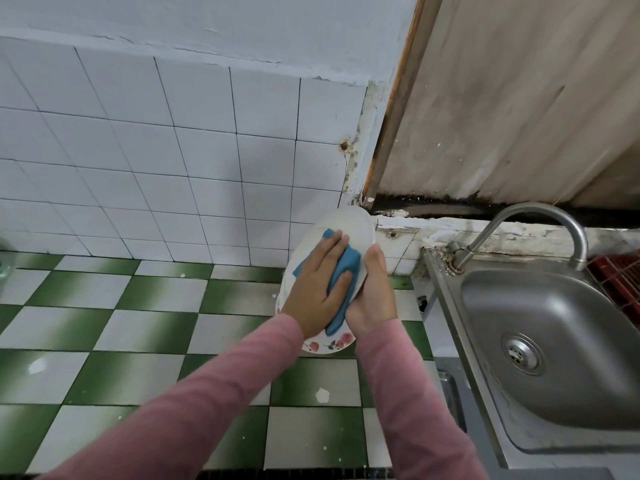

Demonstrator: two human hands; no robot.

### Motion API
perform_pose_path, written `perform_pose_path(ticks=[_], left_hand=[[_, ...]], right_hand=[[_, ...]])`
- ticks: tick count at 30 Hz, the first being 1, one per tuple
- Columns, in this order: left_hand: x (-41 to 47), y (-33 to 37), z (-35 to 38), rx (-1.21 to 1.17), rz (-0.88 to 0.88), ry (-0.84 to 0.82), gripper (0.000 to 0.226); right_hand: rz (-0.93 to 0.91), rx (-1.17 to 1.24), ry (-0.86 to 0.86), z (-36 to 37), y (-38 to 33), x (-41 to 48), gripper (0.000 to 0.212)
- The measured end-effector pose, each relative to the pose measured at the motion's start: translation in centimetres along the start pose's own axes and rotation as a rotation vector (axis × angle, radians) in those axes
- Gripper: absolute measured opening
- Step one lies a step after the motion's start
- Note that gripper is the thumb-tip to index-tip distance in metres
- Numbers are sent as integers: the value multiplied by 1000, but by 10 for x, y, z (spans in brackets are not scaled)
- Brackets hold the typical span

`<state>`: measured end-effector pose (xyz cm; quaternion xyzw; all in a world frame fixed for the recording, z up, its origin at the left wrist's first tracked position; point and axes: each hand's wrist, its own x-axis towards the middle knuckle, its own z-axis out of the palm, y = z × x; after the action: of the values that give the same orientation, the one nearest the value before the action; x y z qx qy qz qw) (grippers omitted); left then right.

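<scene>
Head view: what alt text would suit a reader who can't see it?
A person in pink sleeves wipes a white plate with a flowered rim: the left hand presses a blue cloth against it while the right hand grips its edge. Below are green-and-white checked tiles; a steel sink with a curved tap sits at right.

Left hand [317, 289] lying flat and right hand [372, 296] gripping, side by side in the middle of the view.

The left forearm [194, 403], in a pink sleeve, comes in from the near left and slants toward the far right. Its hand is back up, fingers straight and slightly spread, thumb stretched to the right, pressing on a cloth [341, 271]. The right forearm [405, 393], sleeved alike, rises from the near right, leaning a little left. Its hand shows its back, thumb pointing far, fingers wrapped out of sight round the edge of a plate [349, 225].
</scene>
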<state>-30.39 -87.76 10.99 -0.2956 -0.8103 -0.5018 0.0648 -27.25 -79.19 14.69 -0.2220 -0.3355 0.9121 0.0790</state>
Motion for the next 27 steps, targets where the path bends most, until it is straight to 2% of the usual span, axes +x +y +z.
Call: perform_pose_path(ticks=[2, 6, 9, 11, 12, 15, 19, 22, 25, 27], left_hand=[[17, -3, -6, -9, -74, -29, 62], [37, -5, -14, 59, -212, 23, 49], [20, 1, -13, 176, -96, 15, 53], [14, -3, -15, 162, -32, -26, 58], [16, -6, -17, 121, -58, -18, 58], [31, -11, -25, -95, -301, 127, 44], [31, -29, -33, -217, -583, 189, 29], [16, -34, -27, -275, -678, 206, 35], [-3, -20, -8, -330, -663, 222, 49], [-18, -11, -2, -272, -490, 205, 60]], right_hand=[[9, -87, -25, -2, 0, 1, 45], [75, -94, -57, -5, 5, -6, 42], [79, -108, -54, -7, 6, -9, 40], [54, -139, -33, -5, 6, -8, 42], [43, -156, -27, -4, 8, -7, 48], [33, -189, -34, -3, 15, -3, 69], [30, -95, 13, -6, 9, -7, 47], [19, -14, 58, 0, 0, -12, 48], [12, 15, 84, 8, -12, -14, 44], [42, 37, 84, 11, -20, -13, 43]])
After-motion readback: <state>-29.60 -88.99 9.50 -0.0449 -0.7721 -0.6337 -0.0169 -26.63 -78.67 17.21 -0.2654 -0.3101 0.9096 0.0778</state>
